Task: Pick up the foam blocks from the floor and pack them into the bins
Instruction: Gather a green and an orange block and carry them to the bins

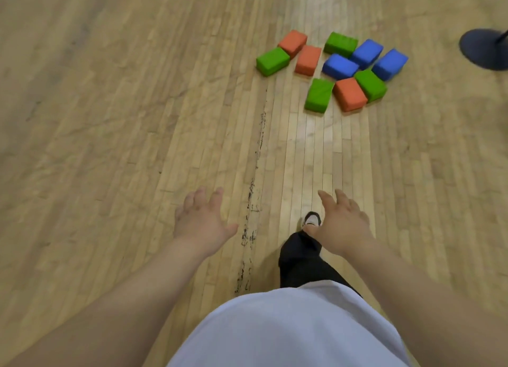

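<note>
- foam blocks (334,70): ten counted (green, orange, blue), clustered on the wooden floor (110,125), far and to the right, well apart from both hands.
- nearest green block (319,94): long axis laid roughly near-to-far.
- right hand (341,226): fingers spread, nothing held; judged nearer the cluster.
- left hand (202,221): fingers spread, nothing held.
- bins: none seen.
- dark round base (483,49): cut off at the far right edge.

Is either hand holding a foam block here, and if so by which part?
Nothing is held. The left hand and right hand are both open, and the foam blocks lie on the floor ahead of them.
</note>
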Demonstrator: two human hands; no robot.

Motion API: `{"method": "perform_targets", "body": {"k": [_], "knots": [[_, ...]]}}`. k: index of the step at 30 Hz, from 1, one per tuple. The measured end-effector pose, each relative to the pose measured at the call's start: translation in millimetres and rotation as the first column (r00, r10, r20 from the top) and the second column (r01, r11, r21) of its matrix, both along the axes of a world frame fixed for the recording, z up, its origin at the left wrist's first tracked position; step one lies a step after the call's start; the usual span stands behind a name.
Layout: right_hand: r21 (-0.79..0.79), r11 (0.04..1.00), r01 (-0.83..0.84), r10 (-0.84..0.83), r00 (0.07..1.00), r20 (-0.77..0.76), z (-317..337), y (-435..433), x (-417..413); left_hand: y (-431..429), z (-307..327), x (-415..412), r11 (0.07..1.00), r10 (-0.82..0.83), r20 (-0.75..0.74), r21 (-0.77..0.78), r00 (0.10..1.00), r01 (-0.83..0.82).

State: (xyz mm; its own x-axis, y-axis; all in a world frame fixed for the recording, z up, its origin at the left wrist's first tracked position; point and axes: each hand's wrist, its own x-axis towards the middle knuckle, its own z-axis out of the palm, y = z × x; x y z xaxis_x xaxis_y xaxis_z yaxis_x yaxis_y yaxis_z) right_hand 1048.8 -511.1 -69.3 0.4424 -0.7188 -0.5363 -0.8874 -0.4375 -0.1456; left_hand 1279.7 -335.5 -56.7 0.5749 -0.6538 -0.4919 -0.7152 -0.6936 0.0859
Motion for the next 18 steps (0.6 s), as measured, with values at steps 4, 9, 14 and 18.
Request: {"method": "perform_targets", "body": {"k": [4,9,14,18], "knots": [[0.003,1.0,-0.001,0.001,1.0,-0.014,-11.2,-76.0,21.3,-72.6,-10.9,20.9,1.0,0.008,0.007,0.019,1.0,-0.009],[-0.011,0.996,-0.089,0.089,0.995,-0.044,-7.8,-199.5,40.8,-192.0,-9.4,37.4,0.999,0.04,-0.005,0.032,0.999,-0.039],[-0.016,0.993,-0.12,0.119,0.992,-0.045,2.2,-311.7,67.9,-305.7,-2.1,56.7,0.999,0.022,-0.012,0.029,1.0,-0.022],[0.006,0.996,-0.086,0.086,0.996,-0.026,4.9,-380.6,100.0,-373.2,-1.7,90.4,0.999,-0.003,-0.01,0.039,1.0,0.004]]}}
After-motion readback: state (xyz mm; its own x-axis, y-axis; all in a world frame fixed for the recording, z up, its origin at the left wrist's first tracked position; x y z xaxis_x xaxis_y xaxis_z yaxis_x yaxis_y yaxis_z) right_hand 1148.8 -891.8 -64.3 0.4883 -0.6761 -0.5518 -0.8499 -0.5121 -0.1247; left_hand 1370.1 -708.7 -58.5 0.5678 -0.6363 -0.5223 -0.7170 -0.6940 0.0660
